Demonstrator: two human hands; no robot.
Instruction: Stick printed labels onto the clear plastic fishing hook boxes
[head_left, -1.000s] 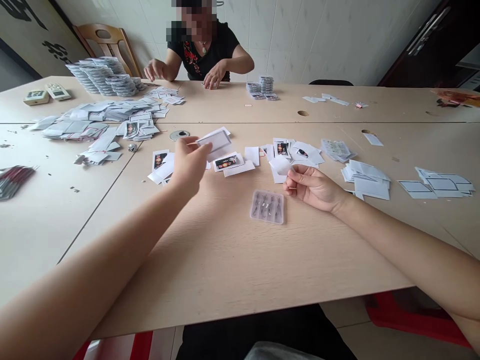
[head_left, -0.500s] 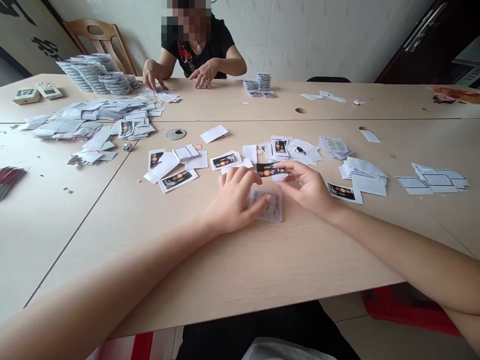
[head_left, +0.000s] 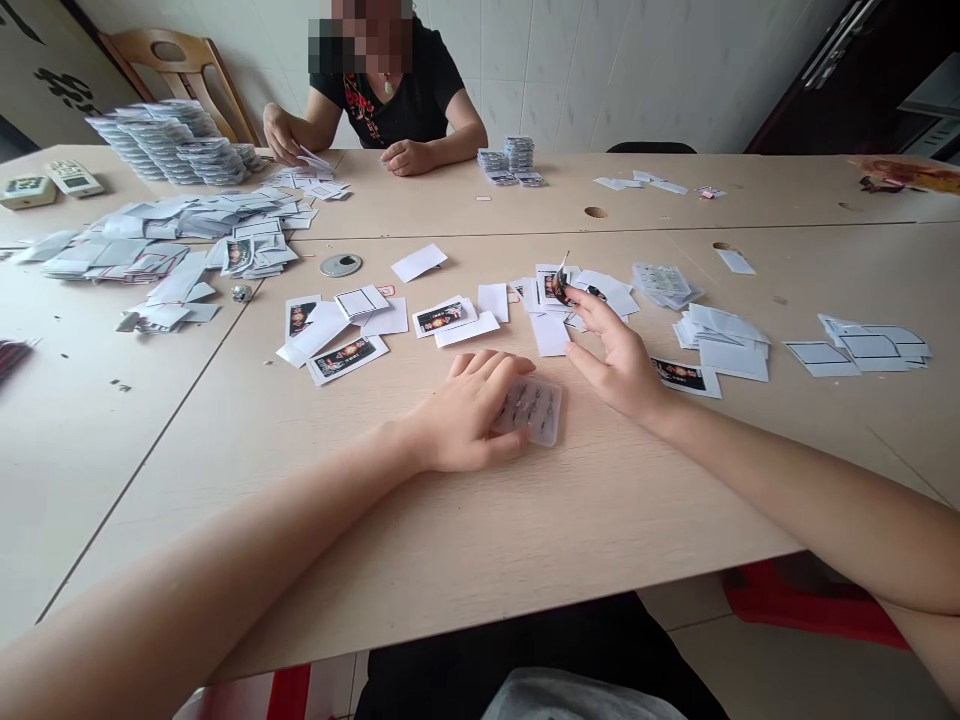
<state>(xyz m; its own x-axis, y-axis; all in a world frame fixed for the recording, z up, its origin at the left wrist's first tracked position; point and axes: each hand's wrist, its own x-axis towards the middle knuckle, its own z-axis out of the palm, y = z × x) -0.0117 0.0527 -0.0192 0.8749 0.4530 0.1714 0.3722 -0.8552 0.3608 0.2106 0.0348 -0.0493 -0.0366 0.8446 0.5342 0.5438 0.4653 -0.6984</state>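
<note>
My left hand [head_left: 469, 415] grips a small clear plastic box [head_left: 541, 410] lying flat on the table, fingers over its far side and thumb along its near side. Small dark slender items show inside in rows. Up and to the right of the box, my right hand [head_left: 619, 365] holds a curled black label [head_left: 559, 284] at its fingertips, with the thumb apart from it. Just below those fingers lies a blank white slip [head_left: 550, 335]. Printed black labels on white backing [head_left: 348, 359] lie left of the box, and another printed label [head_left: 686, 377] sits beside my right wrist.
Across the table [head_left: 420, 560] a co-worker [head_left: 405, 90] handles paper slips. High stacks of flat packs [head_left: 169, 145] and a wide paper pile [head_left: 172, 230] cover the far left. White slips [head_left: 727, 340] and clear packets [head_left: 664, 285] lie to the right.
My right hand has moved the black label away from the box, and the label now curls on edge. My left hand has shifted slightly left and settled on the box. The co-worker has lifted some slips.
</note>
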